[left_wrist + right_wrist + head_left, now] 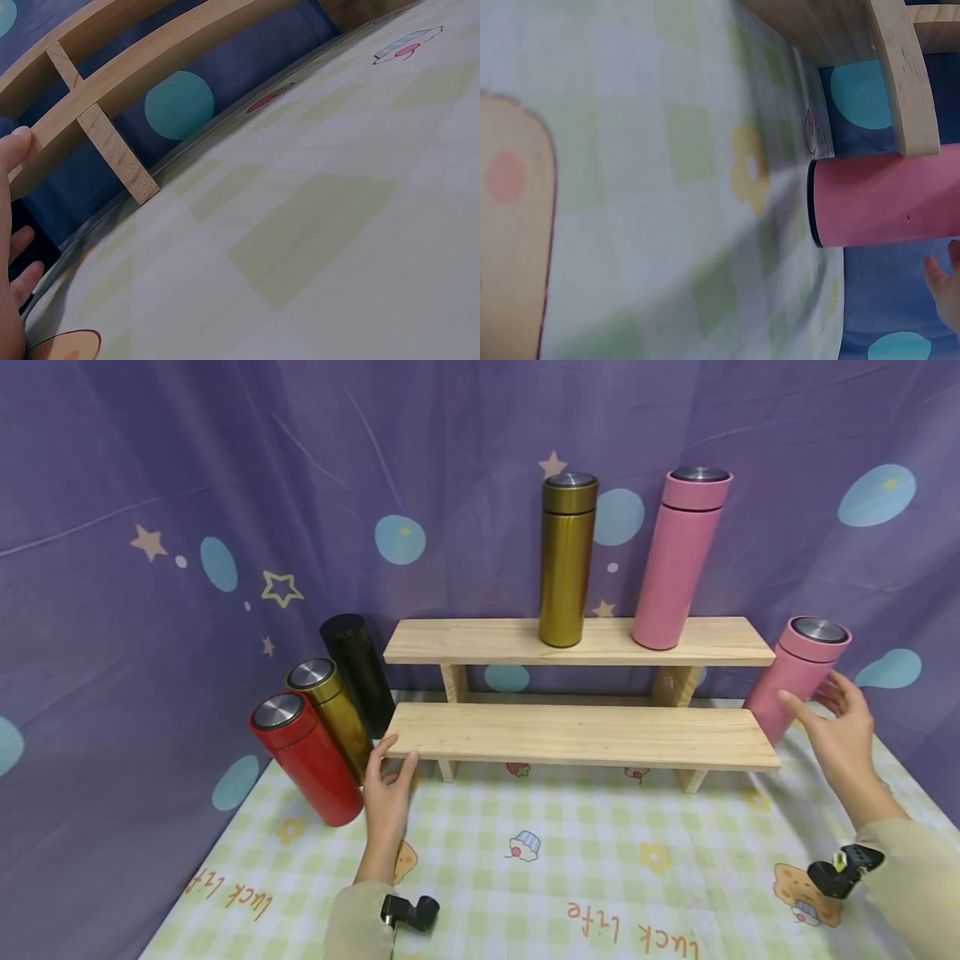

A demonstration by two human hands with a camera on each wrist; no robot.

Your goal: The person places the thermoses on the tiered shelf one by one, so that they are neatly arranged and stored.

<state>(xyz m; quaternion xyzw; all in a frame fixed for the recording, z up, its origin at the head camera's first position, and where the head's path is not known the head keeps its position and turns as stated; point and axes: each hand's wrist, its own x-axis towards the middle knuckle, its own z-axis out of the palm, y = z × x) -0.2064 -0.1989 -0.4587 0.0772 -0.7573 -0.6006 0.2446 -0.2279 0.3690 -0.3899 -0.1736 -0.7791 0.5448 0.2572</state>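
At the left end of the lower shelf of a two-tier wooden stand (585, 731), my left hand (388, 802) holds the board's corner. Its thumb (16, 146) lies on the board's front edge, and other fingers show below. Beside the stand's right end is a pink thermos bottle (798, 672) with a silver-topped lid. My right hand (846, 735) is next to it with fingers spread, thumb in front and the other fingers along its far right side. In the right wrist view, fingertips (934, 274) appear just off the pink bottle (885, 199).
On the upper shelf stand a gold bottle (567, 568) and another pink bottle (682, 568). Left of the stand are a red bottle (315, 768), a gold one (337, 718) and a black one (360, 668). A checked cloth (480, 877) covers the table; a purple curtain (465, 443) hangs behind.
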